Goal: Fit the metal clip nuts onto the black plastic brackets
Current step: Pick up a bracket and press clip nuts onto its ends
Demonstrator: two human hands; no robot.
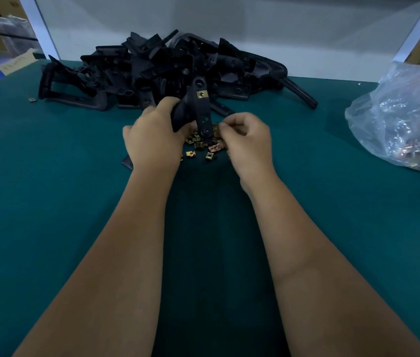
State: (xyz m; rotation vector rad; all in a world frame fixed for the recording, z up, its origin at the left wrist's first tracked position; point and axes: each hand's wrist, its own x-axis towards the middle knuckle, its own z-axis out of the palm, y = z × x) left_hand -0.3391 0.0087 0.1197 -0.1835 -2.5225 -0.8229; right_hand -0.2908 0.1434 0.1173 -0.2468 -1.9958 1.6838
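Observation:
My left hand (153,132) grips a black plastic bracket (198,109) and holds it upright above the table. One brass-coloured clip nut (202,94) sits on the bracket's upper arm. Just right of it, my right hand (246,139) has its fingers curled, pinching at a clip nut beside the bracket's lower end; the nut itself is mostly hidden by the fingers. Several loose clip nuts (200,148) lie in a small heap on the green mat under both hands.
A big pile of black brackets (157,70) fills the back of the green table (49,202). A clear plastic bag (404,117) with more metal parts lies at the right. One stray nut (32,99) sits far left. Cardboard boxes stand behind.

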